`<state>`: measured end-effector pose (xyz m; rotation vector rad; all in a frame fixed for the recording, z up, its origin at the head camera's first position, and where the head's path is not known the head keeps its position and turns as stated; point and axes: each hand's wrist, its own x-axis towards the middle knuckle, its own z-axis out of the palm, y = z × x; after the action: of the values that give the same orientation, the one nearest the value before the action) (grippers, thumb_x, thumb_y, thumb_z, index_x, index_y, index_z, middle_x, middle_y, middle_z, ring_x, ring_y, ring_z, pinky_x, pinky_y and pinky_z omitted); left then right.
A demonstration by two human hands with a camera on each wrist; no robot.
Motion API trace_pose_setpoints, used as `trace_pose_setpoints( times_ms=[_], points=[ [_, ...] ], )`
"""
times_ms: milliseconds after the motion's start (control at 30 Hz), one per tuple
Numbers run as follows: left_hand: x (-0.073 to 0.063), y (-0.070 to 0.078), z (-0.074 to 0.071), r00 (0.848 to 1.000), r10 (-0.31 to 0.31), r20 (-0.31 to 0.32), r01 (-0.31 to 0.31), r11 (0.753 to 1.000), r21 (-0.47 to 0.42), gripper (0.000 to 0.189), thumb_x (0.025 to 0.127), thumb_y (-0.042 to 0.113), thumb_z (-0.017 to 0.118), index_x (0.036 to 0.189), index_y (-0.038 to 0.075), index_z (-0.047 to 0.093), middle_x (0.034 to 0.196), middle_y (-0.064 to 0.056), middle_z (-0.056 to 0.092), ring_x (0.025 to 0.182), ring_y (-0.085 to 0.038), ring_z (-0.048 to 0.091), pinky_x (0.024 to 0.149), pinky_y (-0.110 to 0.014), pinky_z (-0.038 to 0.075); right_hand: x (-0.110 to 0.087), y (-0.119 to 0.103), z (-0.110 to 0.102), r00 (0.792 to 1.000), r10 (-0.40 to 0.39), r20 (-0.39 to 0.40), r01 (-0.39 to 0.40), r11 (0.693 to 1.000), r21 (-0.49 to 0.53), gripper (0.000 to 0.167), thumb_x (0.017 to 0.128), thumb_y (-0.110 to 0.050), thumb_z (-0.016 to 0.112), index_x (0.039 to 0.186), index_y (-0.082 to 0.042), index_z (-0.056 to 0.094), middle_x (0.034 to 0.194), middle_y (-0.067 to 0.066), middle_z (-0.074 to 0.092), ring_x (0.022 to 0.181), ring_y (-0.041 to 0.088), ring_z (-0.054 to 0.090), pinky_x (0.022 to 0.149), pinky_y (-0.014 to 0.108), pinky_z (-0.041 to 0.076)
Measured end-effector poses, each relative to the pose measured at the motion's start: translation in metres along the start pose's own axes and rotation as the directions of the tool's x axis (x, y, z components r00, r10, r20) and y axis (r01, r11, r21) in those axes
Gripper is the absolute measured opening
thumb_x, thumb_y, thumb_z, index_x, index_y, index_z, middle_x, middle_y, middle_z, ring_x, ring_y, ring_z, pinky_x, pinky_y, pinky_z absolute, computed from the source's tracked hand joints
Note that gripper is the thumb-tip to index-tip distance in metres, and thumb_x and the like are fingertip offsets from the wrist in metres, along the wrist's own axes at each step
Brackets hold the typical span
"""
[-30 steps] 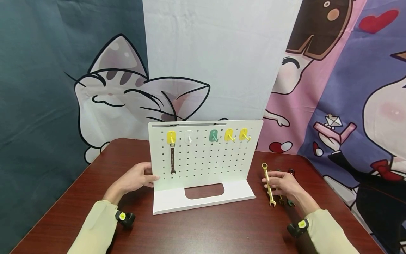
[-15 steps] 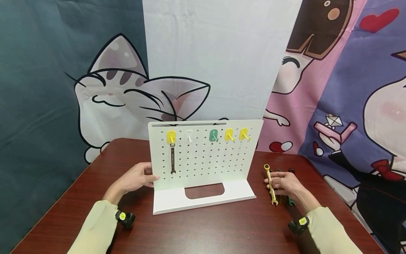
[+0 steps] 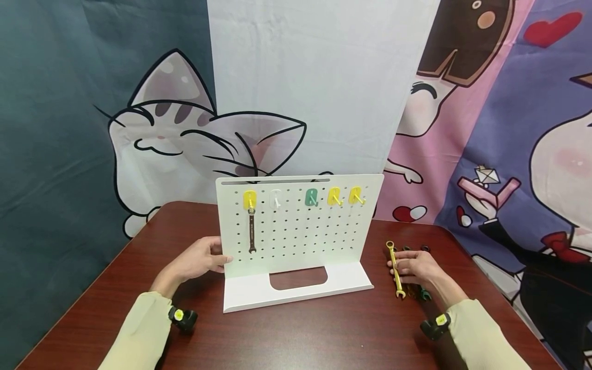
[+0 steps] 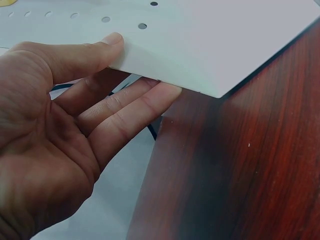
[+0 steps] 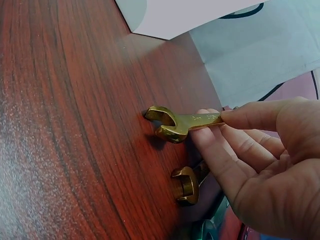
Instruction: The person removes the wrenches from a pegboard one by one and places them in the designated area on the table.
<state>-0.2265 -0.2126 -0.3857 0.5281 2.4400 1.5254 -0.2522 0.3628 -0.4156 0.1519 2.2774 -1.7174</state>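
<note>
A white pegboard stand (image 3: pixel 296 226) stands mid-table. My left hand (image 3: pixel 199 259) grips its left edge, thumb on the front and fingers behind, as the left wrist view shows. In the right wrist view, the thumb and fingers of my right hand (image 5: pixel 270 155) pinch the shank of a gold wrench (image 5: pixel 200 120), its open end low over the table. Below it lies another gold-toned wrench (image 5: pixel 187 185), and a green one (image 3: pixel 425 294) shows past my right hand; their shanks are partly hidden. A dark wrench (image 3: pixel 252 231) hangs from the yellow hook (image 3: pixel 250 199) at the board's left.
Along the board's top run a white hook (image 3: pixel 275 199), a green hook (image 3: pixel 312 197) and two more yellow hooks (image 3: pixel 334 196). The dark red table (image 3: pixel 296 339) reaches to printed curtains (image 3: pixel 324 77) at the back and right.
My right hand has shifted slightly to the right with the gold wrench, which has swung a little more upright. My left hand and the board have stayed put.
</note>
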Motion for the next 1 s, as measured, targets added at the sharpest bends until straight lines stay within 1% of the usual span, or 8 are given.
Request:
trace_pose_setpoints(
  times_ms=[67,467,633,833,1000],
  points=[
    [0.0000,0.0000,-0.0001,1.000,-0.001,0.001,0.001,1.000,-0.003,0.048,0.099,0.003,0.068,0.144,-0.009,0.056,0.131,-0.030,0.070,0.104,-0.034,0.077,0.084,-0.050,0.066,0.0002,0.0002,-0.0004,1.000,-0.004,0.007,0.004,1.000,-0.002,0.055,0.102,-0.001,0.061,0.148,0.021,0.040,0.107,0.012,0.080,0.086,0.017,0.077,0.078,0.038,0.067],
    [-0.0008,0.0012,0.0005,1.000,-0.012,-0.004,0.012,1.000,-0.003,0.048,0.099,0.003,0.069,0.144,-0.008,0.056,0.130,-0.029,0.071,0.103,-0.033,0.077,0.084,-0.050,0.066,0.0017,-0.0011,0.0007,0.999,0.007,-0.038,-0.008,1.000,-0.021,0.052,0.102,-0.001,0.063,0.144,0.022,0.044,0.104,0.015,0.080,0.085,0.019,0.078,0.077,0.036,0.067],
    [-0.0009,0.0005,0.0009,1.000,-0.018,-0.008,0.018,1.000,0.005,0.048,0.100,0.003,0.068,0.145,-0.008,0.056,0.131,-0.028,0.070,0.103,-0.032,0.077,0.084,-0.049,0.066,0.0025,-0.0015,0.0023,0.998,0.022,-0.064,-0.024,1.000,-0.021,0.050,0.100,0.001,0.065,0.142,0.022,0.047,0.101,0.015,0.080,0.082,0.017,0.077,0.073,0.034,0.067],
    [-0.0003,-0.0009,0.0009,1.000,-0.019,-0.007,0.019,1.000,-0.001,0.047,0.100,0.003,0.068,0.144,-0.008,0.056,0.130,-0.028,0.071,0.103,-0.032,0.077,0.084,-0.048,0.066,0.0025,-0.0013,0.0026,0.996,0.018,-0.089,-0.021,0.999,-0.036,0.052,0.097,0.002,0.066,0.142,0.021,0.048,0.101,0.014,0.080,0.081,0.016,0.077,0.070,0.033,0.067],
    [-0.0003,-0.0009,0.0007,1.000,-0.017,-0.004,0.017,1.000,-0.004,0.047,0.100,0.003,0.068,0.144,-0.008,0.056,0.130,-0.028,0.071,0.103,-0.032,0.077,0.084,-0.048,0.066,0.0022,-0.0013,0.0029,0.994,0.022,-0.106,-0.025,0.999,-0.031,0.050,0.096,0.004,0.067,0.139,0.021,0.050,0.097,0.012,0.080,0.078,0.014,0.076,0.069,0.032,0.066]
  ],
)
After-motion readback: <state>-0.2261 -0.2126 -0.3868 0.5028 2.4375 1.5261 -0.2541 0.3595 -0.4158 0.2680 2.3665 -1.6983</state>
